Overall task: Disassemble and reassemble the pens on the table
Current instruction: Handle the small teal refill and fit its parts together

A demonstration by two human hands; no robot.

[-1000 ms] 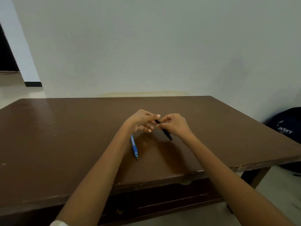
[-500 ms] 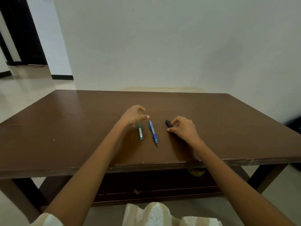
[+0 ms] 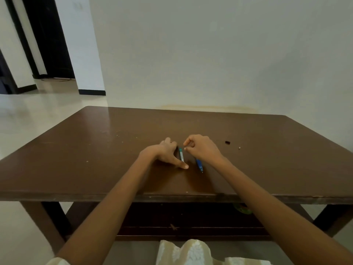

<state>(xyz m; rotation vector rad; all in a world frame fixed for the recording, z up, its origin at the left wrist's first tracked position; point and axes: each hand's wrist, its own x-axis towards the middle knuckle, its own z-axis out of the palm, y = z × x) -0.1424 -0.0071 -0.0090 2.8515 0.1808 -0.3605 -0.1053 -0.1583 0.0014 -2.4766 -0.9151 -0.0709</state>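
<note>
Left hand (image 3: 165, 153) spread flat on the bench (image 3: 95, 150) beside the green pen (image 3: 181, 155); right hand (image 3: 202, 148), loosely curled and empty, over the blue pen (image 3: 199, 165). Pens likely light, rigid, slippery: pinch mid-barrel.

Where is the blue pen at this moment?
In the head view, the blue pen lies on the table near its front edge, partly under the right hand, right of the green pen.

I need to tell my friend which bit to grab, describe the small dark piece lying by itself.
On the brown wooden table, look past the right hand. The small dark cylindrical piece lies there alone, darker and stubbier than the tiny white speck beside it.
</note>
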